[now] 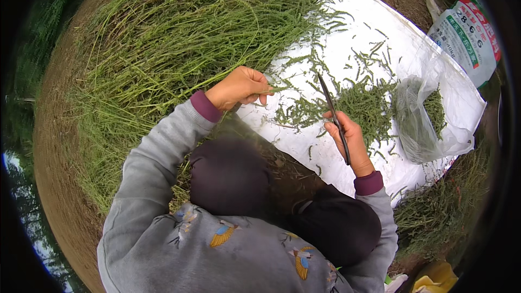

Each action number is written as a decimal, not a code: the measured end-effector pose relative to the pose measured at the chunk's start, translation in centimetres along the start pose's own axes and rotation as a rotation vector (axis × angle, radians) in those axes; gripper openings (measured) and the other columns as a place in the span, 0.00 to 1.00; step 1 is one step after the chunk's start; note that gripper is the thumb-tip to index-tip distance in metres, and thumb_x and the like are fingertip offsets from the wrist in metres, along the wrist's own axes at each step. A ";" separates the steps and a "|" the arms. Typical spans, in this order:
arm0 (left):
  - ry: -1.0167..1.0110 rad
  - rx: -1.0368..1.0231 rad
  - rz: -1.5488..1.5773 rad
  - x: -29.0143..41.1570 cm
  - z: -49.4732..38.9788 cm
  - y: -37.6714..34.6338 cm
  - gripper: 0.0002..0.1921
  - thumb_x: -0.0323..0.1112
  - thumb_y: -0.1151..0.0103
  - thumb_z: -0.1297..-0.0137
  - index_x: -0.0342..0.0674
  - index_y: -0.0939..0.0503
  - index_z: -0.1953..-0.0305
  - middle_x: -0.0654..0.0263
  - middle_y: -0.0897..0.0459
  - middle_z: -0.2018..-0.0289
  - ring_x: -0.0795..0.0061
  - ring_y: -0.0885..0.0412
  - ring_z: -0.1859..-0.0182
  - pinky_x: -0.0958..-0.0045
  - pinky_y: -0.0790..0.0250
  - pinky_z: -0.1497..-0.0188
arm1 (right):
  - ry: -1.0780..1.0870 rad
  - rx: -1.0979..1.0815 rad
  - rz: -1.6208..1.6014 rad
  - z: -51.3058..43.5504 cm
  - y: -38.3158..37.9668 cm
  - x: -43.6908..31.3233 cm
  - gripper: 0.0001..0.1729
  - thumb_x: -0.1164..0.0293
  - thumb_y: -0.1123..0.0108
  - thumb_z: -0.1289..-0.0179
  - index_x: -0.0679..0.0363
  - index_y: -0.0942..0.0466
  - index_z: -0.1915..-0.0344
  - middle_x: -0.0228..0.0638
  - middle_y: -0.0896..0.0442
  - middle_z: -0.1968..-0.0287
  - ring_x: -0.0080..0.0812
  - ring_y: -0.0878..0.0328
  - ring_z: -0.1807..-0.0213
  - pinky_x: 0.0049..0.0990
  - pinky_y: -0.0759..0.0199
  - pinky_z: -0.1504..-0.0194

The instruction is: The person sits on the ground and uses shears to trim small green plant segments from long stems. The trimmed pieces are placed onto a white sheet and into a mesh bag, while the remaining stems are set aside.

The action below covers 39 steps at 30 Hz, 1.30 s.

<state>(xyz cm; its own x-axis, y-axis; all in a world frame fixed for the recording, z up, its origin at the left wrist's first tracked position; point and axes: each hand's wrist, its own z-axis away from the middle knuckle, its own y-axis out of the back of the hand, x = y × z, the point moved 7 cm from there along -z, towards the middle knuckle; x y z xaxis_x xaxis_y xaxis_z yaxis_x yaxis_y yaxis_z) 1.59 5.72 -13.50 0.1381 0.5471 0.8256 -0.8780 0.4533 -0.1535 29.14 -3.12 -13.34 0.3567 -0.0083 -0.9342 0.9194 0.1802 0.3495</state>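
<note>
My left hand [244, 85] pinches a thin green plant sprig [281, 88] between thumb and fingertips, over the edge of a white plastic sheet [325, 158]. In my right hand [350, 138] is a long, dark cutting tool [331, 108], seen nearly edge-on, so I cannot tell whether it is scissors or a knife. Its tip points away from me, to the right of the sprig and apart from it. Cut green spikes [364, 110] lie heaped on the sheet beyond my right hand, with loose pieces scattered around. A clear plastic bag [415, 126] of cut greens stands right of the heap.
A large pile of long-stemmed green plants [183, 28] covers the ground at left and far side. A printed fertilizer sack [464, 40] lies at the far right. More cut plants [431, 215] rest at lower right, near a yellow object [435, 278]. My knees are close below the sheet.
</note>
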 end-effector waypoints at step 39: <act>-0.353 0.235 -1.600 -8.7 8.5 3.1 0.08 0.34 0.39 0.39 0.39 0.18 0.60 0.60 0.13 0.61 0.58 0.15 0.53 0.54 0.25 0.52 | 0.062 -0.324 0.467 2.0 -3.9 1.4 0.21 0.58 0.24 0.37 0.59 0.18 0.52 0.42 0.19 0.75 0.43 0.22 0.74 0.37 0.30 0.70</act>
<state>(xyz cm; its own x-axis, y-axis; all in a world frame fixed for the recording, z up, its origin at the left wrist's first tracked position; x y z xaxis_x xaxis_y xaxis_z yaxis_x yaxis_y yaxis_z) -6.19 -3.61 -16.51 0.8366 -0.5307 0.1357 -0.0081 0.2358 0.9718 26.39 -5.78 -15.90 0.6938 0.2003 -0.6917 0.5655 0.4432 0.6955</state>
